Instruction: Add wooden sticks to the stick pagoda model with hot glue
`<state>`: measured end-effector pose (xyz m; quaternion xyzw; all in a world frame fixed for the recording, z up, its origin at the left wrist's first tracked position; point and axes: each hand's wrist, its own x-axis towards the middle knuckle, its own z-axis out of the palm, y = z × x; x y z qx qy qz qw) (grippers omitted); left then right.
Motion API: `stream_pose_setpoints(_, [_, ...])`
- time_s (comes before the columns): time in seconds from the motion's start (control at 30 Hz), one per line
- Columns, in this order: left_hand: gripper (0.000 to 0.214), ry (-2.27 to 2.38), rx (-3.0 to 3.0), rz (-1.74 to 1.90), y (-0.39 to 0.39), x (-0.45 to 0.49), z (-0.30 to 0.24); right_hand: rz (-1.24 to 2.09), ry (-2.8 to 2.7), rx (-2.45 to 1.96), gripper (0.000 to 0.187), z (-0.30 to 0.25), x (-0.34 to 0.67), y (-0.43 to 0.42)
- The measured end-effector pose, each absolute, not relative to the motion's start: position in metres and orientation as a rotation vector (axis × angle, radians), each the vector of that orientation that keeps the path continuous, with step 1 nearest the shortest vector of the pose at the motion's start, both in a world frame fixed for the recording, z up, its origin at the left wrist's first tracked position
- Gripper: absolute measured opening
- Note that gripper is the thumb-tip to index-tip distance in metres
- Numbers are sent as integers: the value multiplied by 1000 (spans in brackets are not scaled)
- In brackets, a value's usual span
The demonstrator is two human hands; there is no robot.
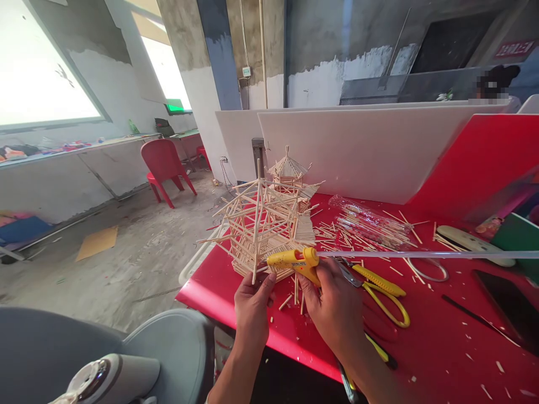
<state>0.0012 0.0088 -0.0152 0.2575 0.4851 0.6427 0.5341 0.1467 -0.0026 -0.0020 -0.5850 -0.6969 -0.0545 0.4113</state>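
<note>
My right hand [337, 297] is wrapped round the grip of a yellow hot glue gun [292, 259], whose nozzle points left. A long translucent glue stick [412, 255] runs out of its back end to the right. My left hand [255, 297] pinches the lower end of a thin wooden stick [256, 241] at the near corner of the pavilion model [269, 224]. The nozzle tip is close to that corner; whether it touches is hard to tell. Behind the open stick frame rises a small finished-looking roof [287, 167] of closely laid sticks.
On the red table [421, 348] lie loose sticks in a plastic bag [370, 224], yellow-handled pliers [379, 280], scissors [387, 306] and a dark phone [505, 303]. White boards [357, 151] stand behind. A grey stool [177, 348] holds a white cup [113, 376] at left. A person's head shows far right.
</note>
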Motion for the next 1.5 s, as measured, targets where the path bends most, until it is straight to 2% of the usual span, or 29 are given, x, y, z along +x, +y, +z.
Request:
stream_pose_setpoints(0.6, [40, 1144, 606, 1521, 10, 1, -12, -206, -1752, -1480, 18, -2, 146, -2])
stream_pose_setpoints(0.8, [39, 1129, 613, 1539, 11, 1, -14, -108, -1757, -1460, 18, -4, 147, -3])
stream_pose_setpoints(1.1, [45, 1161, 587, 1504, 3, -3, -26, 65, -1579, -1415, 32, -4, 155, -3])
stream_pose_setpoints(1.5, [34, 1217, 720, 1302, -19, 11, -36, 206, -1426, -1471, 35, -14, 179, -17])
